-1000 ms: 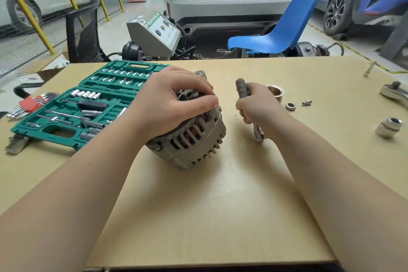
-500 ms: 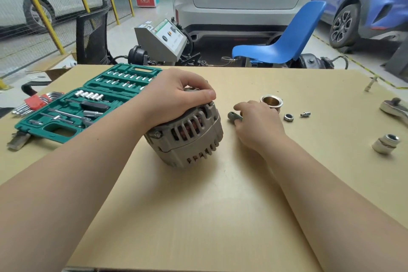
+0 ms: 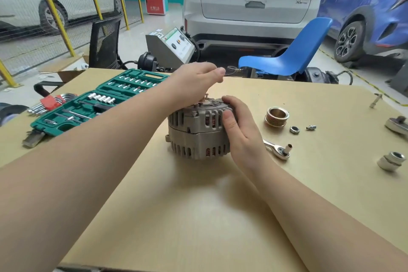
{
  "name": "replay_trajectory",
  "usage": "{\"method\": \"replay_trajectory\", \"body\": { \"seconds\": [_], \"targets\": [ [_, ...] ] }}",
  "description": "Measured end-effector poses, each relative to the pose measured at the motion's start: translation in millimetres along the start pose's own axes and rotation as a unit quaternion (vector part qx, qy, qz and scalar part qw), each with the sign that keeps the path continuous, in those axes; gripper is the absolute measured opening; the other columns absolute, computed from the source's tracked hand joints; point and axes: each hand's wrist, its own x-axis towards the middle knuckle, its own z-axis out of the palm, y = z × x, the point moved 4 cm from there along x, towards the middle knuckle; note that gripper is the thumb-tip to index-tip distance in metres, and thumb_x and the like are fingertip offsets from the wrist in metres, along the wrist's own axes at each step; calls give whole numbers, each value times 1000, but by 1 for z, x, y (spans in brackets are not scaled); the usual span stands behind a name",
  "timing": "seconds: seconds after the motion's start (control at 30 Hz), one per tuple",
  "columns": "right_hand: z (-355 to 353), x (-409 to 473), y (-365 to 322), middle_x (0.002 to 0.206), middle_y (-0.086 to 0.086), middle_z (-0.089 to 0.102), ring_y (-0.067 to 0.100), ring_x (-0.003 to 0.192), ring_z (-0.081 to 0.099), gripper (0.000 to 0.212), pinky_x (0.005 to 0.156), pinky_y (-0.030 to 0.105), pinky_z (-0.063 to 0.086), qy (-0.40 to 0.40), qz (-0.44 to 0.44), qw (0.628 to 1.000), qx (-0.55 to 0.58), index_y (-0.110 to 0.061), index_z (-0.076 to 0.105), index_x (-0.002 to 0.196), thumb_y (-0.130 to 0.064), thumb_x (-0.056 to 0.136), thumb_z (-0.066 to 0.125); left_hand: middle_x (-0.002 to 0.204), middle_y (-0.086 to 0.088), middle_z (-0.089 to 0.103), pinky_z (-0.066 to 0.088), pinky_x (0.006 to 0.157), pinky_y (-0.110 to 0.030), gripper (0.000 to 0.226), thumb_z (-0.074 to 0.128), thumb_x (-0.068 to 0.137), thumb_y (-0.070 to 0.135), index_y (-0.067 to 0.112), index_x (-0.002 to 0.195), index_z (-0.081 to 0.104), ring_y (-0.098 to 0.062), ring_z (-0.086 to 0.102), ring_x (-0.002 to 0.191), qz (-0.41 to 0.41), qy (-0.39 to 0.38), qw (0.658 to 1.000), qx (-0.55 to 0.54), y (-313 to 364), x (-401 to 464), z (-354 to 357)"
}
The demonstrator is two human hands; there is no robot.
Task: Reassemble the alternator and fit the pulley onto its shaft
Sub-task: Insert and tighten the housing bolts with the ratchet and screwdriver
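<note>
Parked cars behind; on the surface (image 3: 198,216) the right hand (image 3: 239,132) cups the alternator (image 3: 196,132), left hand (image 3: 196,81) loosely curled, seemingly empty, above. Nudged, the pulley (image 3: 276,116) and nut (image 3: 294,129) could roll off.

Grey cast-metal alternator (image 3: 198,134) with slotted vents and copper windings showing through stands upright on the tan worktop (image 3: 176,216), studs and terminals on its top face. Brass-coloured grooved pulley (image 3: 276,116) sits apart to its right, bore up, not on any shaft. Small grey hex nut (image 3: 294,129) lies just right of the pulley.
</note>
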Motion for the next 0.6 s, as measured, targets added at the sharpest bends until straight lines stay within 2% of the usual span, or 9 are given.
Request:
{"method": "replay_trajectory", "body": {
  "seconds": [0.1,0.23,0.3,0.4,0.47,0.53,0.6],
  "targets": [
    [1,1,2,149,-4,52,8,140,47,47,120,41,37,-9,-6,1000,-12,-22,49,148,-44,106,43,108,17,75,52,92,-36,39,43,105,58,36,101,76,-2,65,107,5,73,996,-43,-23,-11,-11],
    [2,1,3,149,-2,50,13,141,47,48,120,45,37,8,-22,1000,-6,-21,51,146,-45,105,45,101,20,76,47,83,-11,39,45,105,52,30,101,77,11,65,96,-44,194,963,-184,-70,-47,-1],
    [0,1,2,153,0,46,16,146,42,54,122,47,34,18,-39,999,-21,-18,51,147,-48,102,47,105,18,76,49,89,-17,43,45,109,51,25,108,79,6,67,100,-74,211,939,-262,-90,-63,18],
    [3,-1,0,158,-1,40,13,151,35,58,125,43,31,11,-51,998,-20,-24,49,149,-52,98,51,119,9,78,55,103,-41,47,45,110,55,23,122,76,-9,72,115,-111,222,886,-392,-103,-71,40],
    [6,-2,-1,159,-2,39,10,150,34,56,125,40,30,5,-42,999,0,-33,47,147,-54,96,53,128,-2,76,51,113,-54,52,49,104,63,24,128,72,-25,70,125,-140,216,848,-464,-106,-67,47],
    [11,-4,0,157,0,42,15,148,39,57,124,45,33,2,-22,999,29,-32,46,147,-55,95,54,131,-10,75,48,116,-58,65,51,98,73,22,134,71,-32,70,126,-171,186,823,-509,-108,-64,53],
    [13,-5,0,155,2,45,20,147,42,62,123,49,34,1,-8,999,49,-25,45,151,-53,97,54,135,-9,74,45,118,-56,84,52,89,86,20,137,72,-32,68,129,-184,158,828,-506,-111,-63,59]
  ]
}}
